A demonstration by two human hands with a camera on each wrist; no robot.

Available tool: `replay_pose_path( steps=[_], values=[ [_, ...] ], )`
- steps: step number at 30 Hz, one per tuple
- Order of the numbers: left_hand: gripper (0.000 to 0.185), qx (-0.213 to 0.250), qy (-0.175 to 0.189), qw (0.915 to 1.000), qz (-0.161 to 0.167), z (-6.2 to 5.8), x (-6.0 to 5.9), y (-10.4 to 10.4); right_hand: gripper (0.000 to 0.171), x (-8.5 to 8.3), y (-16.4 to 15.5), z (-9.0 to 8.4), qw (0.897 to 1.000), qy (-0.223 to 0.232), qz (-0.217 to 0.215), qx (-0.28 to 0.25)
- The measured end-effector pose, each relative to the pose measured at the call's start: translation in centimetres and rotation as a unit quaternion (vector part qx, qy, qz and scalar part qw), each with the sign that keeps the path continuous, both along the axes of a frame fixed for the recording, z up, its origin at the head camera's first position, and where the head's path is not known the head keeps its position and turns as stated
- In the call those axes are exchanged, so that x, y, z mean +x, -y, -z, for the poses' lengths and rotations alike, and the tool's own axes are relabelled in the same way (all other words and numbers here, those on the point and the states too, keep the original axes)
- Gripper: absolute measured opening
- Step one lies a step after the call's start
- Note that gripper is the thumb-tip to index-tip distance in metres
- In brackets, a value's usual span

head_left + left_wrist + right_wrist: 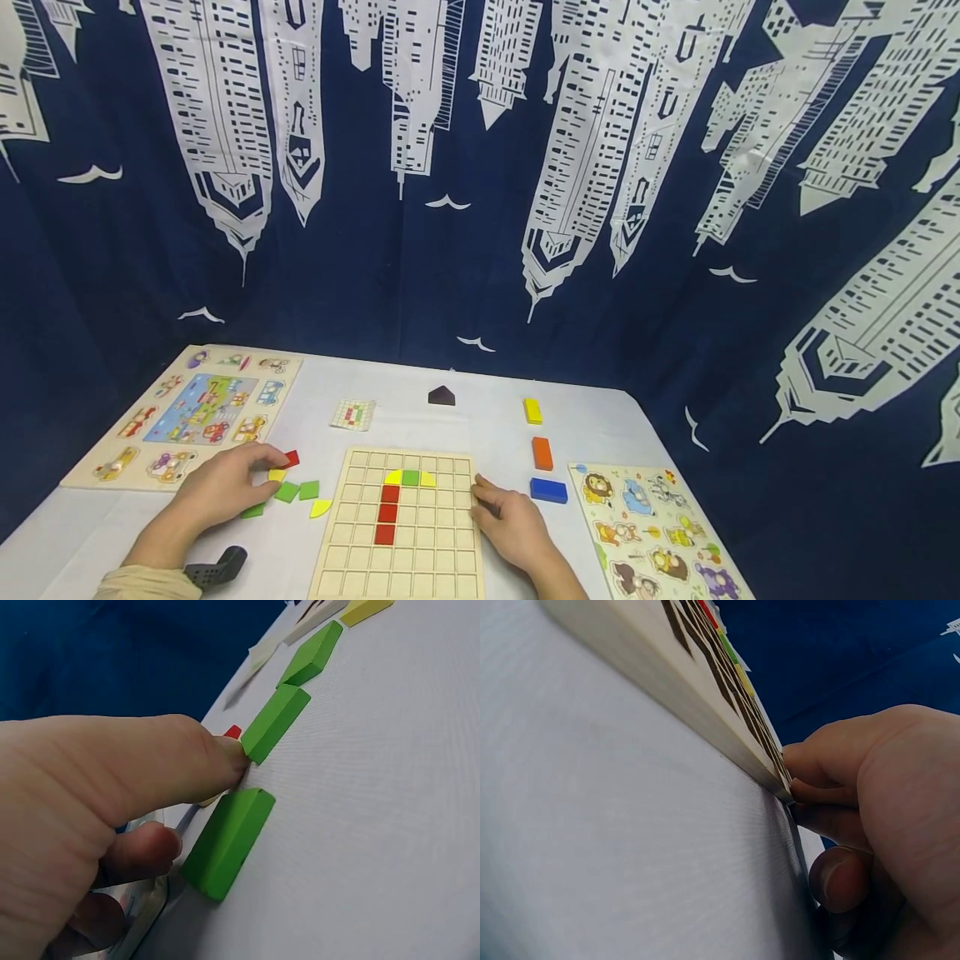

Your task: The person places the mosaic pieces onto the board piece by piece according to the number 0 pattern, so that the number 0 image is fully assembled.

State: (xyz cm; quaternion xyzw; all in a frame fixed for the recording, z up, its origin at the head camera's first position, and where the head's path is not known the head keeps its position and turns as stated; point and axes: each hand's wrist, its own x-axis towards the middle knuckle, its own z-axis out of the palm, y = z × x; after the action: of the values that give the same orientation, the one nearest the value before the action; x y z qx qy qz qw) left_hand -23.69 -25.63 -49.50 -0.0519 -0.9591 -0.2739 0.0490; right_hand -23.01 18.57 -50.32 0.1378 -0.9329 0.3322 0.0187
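My left hand (228, 483) reaches over loose tiles, its index fingertip at a red tile (292, 458). A yellow tile (277, 475) lies between finger and thumb. Green tiles (287, 492) lie beside the hand; in the left wrist view, the thumb is close to a green tile (276, 724). A yellow quarter-round tile (320, 508) is nearer the wooden grid board (442, 575). On that board sit red squares (387, 513) in a column, topped by a green square (410, 477) between two yellow quarter-rounds. My right hand (517, 525) rests its fingertips against the board's right edge.
A small pattern card (352, 414) lies behind the board, with a dark five-sided piece (441, 396) to its right. Yellow (532, 411), orange (542, 453) and blue (548, 490) blocks line the right side. Picture puzzles stand left (277, 354) and right (607, 557).
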Motion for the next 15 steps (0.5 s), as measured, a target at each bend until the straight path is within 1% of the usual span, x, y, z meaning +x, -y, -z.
replay_pose_path(
  steps=[6, 10, 15],
  values=[
    [0.039, -0.013, -0.001, 0.9999, -0.004, -0.07, 0.03, 0.27, 0.035, -0.04, -0.08, 0.1, 1.0, 0.002, 0.0, 0.0],
    [0.034, -0.017, 0.001, 0.9998, -0.006, 0.01, -0.05, 0.27, 0.035, -0.05, -0.07, 0.1, 1.0, 0.002, 0.0, -0.001],
    [0.028, -0.034, -0.006, 0.9993, -0.014, 0.29, -0.24, 0.09, 0.035, -0.04, -0.07, 0.05, 1.0, 0.004, -0.001, -0.002]
  ],
)
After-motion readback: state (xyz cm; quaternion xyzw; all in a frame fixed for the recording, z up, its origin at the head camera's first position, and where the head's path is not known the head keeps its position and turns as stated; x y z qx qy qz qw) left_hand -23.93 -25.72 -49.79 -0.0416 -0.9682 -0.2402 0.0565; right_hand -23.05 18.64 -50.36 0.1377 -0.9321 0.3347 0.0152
